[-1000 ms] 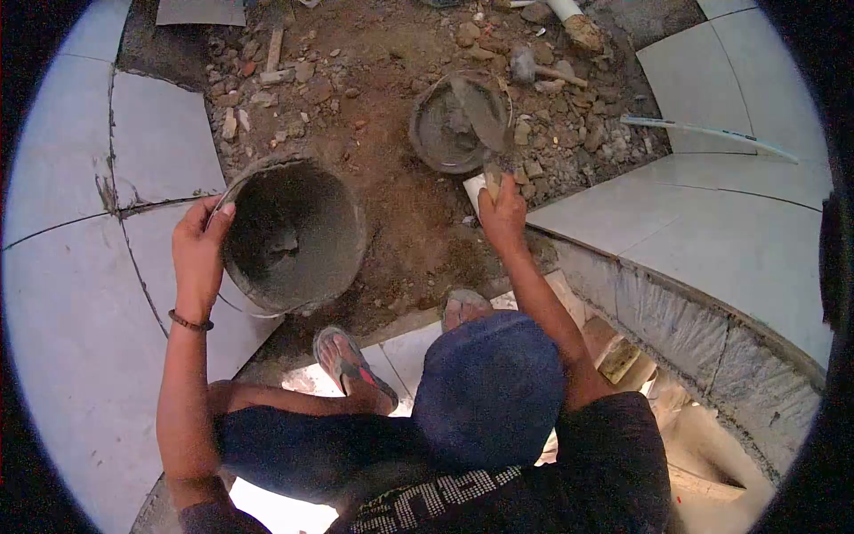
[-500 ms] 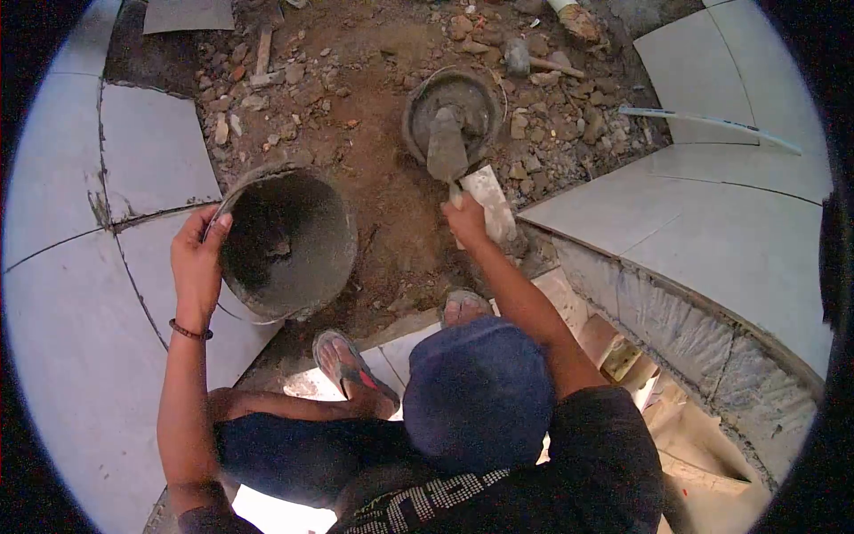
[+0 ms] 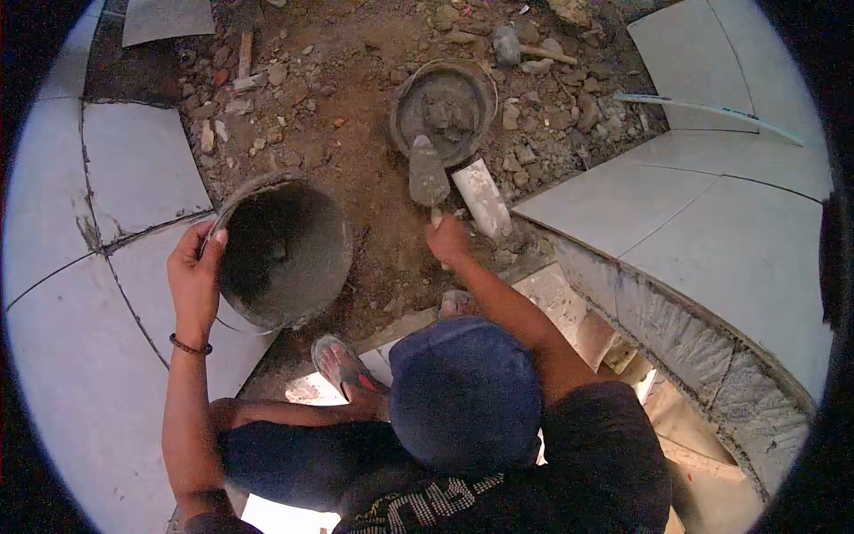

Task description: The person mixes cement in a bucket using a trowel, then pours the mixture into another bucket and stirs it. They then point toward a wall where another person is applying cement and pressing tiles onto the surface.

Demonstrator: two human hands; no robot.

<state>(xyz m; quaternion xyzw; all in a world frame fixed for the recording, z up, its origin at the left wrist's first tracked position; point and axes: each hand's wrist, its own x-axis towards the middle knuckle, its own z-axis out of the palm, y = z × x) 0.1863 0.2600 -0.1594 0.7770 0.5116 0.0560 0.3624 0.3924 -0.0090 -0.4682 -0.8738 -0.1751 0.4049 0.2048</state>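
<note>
Soft daylight, sharp centre, fisheye-bent, dark-vignetted edges.

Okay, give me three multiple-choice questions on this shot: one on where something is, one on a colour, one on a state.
1. Where is the blade of the trowel?
A) on a table
B) by the near rim of the small pan
C) in a wheelbarrow
2. What colour is the cap?
A) red
B) dark blue
C) white
3. What is the left hand doing?
A) gripping the rim of the bucket
B) waving in the air
C) holding a brush
Answers: 1 B, the blade lies just below the pan; 2 B, the cap reads dark blue; 3 A, the hand clasps the rim.
</note>
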